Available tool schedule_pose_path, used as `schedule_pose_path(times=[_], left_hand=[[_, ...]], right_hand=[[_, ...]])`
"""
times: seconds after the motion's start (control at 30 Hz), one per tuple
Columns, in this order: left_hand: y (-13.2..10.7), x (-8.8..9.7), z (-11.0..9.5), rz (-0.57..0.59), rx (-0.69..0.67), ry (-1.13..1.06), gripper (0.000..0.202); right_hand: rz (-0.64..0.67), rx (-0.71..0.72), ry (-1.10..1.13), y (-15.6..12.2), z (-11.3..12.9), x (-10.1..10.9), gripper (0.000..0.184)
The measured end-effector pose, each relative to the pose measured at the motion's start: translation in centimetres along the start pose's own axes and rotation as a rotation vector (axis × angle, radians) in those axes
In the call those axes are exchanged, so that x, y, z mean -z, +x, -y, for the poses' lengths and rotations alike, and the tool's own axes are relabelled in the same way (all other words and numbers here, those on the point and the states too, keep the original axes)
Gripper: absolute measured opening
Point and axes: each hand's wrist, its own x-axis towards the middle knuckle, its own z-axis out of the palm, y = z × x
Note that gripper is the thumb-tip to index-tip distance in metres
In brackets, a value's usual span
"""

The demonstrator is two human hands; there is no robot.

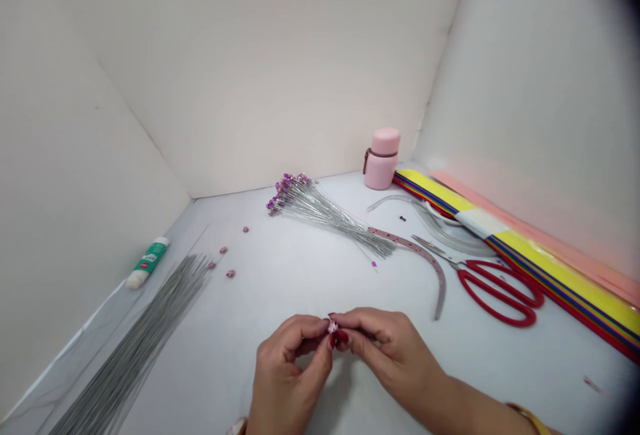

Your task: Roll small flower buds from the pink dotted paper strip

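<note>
A tiny pink and white paper flower (pixel 333 326) is pinched between the fingertips of my left hand (pixel 290 370) and my right hand (pixel 385 350). Its shape is mostly hidden by my fingers. Both hands hover low over the white surface (pixel 240 355). Up beyond them lies a bundle of thin silver wires (pixel 320 212) with purple flowers at the tips. To the left lies a sheaf of plain grey wires (pixel 135 342). Several small pink flowers, such as one (pixel 231 274), are scattered just beyond that sheaf.
Red-handled scissors (pixel 495 292) lie to the right, next to a curved pink strip (pixel 420 265) with holes. A clear curved ruler (pixel 445 232), striped paper strips (pixel 560 275), a pink jar (pixel 383 158) and a white and green glue tube (pixel 148 262) stand nearby. White walls (pixel 250 75) enclose the surface.
</note>
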Motion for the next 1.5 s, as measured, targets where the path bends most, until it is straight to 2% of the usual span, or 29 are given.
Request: schedule_pose_path(times=[0.23, 0.4, 0.53, 0.73, 0.83, 1.0, 1.23, 1.5], left_hand=[[-0.1, -0.2, -0.1, -0.089, -0.174, 0.119, 0.011], [-0.2, -0.5, -0.1, -0.178, -0.304, 0.218, 0.016], [-0.2, -0.3, -0.4, -0.153, -0.240, 0.176, 0.014], [0.0, -0.2, -0.2, -0.027, 0.042, -0.122, 0.008], [0.2, -0.3, 0.1, -0.010, 0.100, -0.201, 0.010], [0.1, -0.2, 0.3, -0.030, 0.100, -0.157, 0.012], [-0.1, -0.1, 0.0, -0.004, 0.072, -0.155, 0.012], [-0.1, -0.1, -0.1, -0.025, 0.133, -0.156, 0.008]], right_hand=[[-0.028, 0.039, -0.058, -0.2, 0.3, -0.3, 0.022], [-0.094, 0.130, -0.168, -0.6, 0.1, -1.0, 0.024], [-0.089, 0.120, -0.178, -0.7, 0.2, -1.1, 0.023], [-0.026, 0.040, -0.028, -0.4, 0.3, -0.3, 0.025], [-0.010, 0.023, -0.003, -0.1, 0.1, -0.1, 0.023], [-0.050, -0.025, -0.033, 0.0, -0.2, -0.1, 0.020], [-0.020, 0.019, -0.038, -0.1, 0.0, 0.1, 0.021], [-0.028, 0.063, -0.048, -0.2, 0.2, 0.0, 0.019]])
